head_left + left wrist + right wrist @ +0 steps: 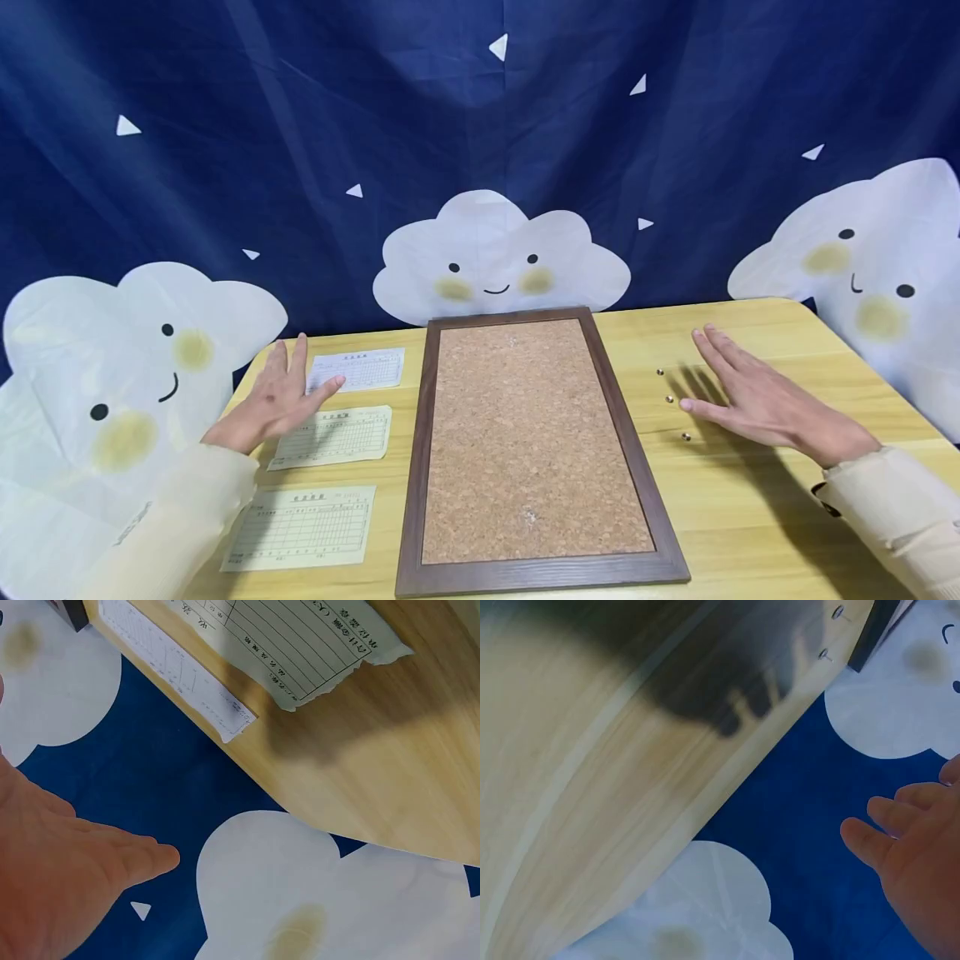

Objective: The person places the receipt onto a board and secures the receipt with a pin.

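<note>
My left hand (279, 398) hovers with straight, spread fingers over the left side of the table, holding nothing. Beneath and beside it lie a white printed form (367, 369), a pale green form (337, 437) and a nearer pale green form (300, 529), in a column. A cork board (525, 433) in a dark brown wooden frame lies flat in the middle. On the right, my right hand (765, 404) is held above the table, fingers extended, gripping nothing. Just left of its fingertips are three small metal thumbtacks (669, 399). In the left wrist view, one green form (300, 645) has a torn edge.
The light wood table (750, 517) backs onto a dark blue curtain (480, 108) printed with smiling white clouds and small triangles. Whitish scuffed spots mark the cork near its top and bottom. Both arms wear cream padded sleeves (900, 492).
</note>
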A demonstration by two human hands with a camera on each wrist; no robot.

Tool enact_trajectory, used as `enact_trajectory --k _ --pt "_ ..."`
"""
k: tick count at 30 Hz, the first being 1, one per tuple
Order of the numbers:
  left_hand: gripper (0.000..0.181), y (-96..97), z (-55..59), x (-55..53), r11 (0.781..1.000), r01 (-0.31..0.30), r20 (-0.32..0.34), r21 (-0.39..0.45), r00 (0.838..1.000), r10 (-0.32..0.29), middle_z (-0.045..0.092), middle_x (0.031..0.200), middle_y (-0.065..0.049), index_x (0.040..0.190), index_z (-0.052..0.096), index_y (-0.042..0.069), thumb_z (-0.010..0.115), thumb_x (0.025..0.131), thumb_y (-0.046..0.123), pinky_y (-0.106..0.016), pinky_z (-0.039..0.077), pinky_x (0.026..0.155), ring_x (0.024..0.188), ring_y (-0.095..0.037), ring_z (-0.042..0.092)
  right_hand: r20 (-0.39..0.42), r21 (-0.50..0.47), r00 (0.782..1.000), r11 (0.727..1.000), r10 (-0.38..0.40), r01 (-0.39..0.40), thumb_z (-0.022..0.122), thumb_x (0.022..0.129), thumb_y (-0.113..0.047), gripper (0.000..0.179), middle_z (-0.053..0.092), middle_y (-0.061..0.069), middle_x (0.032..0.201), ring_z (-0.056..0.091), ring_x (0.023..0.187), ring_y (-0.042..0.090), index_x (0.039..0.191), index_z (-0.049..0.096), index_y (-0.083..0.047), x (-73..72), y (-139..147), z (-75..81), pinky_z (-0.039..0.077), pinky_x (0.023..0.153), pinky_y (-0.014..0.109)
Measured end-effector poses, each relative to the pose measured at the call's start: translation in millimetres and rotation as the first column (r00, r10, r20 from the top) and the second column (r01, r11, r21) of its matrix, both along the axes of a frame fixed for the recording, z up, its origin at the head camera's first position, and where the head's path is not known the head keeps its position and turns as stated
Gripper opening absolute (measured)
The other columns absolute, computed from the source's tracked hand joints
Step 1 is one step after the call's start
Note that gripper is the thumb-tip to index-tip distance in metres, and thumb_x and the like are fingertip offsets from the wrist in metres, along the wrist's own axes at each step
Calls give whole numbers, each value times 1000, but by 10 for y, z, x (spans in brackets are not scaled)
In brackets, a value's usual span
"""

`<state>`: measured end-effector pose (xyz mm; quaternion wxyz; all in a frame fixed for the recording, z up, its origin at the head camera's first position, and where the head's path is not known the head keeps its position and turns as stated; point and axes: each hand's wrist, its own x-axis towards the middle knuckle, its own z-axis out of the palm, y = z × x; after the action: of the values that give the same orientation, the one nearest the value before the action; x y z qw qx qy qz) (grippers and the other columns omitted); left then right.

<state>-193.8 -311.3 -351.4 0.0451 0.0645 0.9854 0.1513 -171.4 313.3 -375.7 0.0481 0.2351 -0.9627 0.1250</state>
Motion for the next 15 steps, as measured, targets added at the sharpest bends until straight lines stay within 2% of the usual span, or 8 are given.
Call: enact_trajectory --k 3,10,15 --pt "105 -8 -9 -36 1000 -12 7 18 1000 11 -17 151 -44 152 -14 -9 38 100 65 -70 6 110 141 -58 -11 11 -17 1000 1000 -6 6 65 94 -47 98 9 29 161 18 145 48 159 9 1 8 -41 17 19 114 60" --pt "104 -29 -38 -111 998 -38 44 58 998 35 -19 149 -45 150 -17 -10 38 101 63 -69 8 110 140 -60 -7 62 -47 998 999 12 -9 64 95 -49 100 12 29 161 22 143 50 160 2 -4 26 -118 55 20 114 59" --pt "103 -49 -53 -166 996 -46 71 81 997 40 -15 150 -46 151 -17 -9 37 101 63 -71 9 109 139 -61 -5 74 -55 997 998 -8 12 66 93 -51 102 20 29 159 29 139 52 160 5 -6 59 -146 64 29 107 64"
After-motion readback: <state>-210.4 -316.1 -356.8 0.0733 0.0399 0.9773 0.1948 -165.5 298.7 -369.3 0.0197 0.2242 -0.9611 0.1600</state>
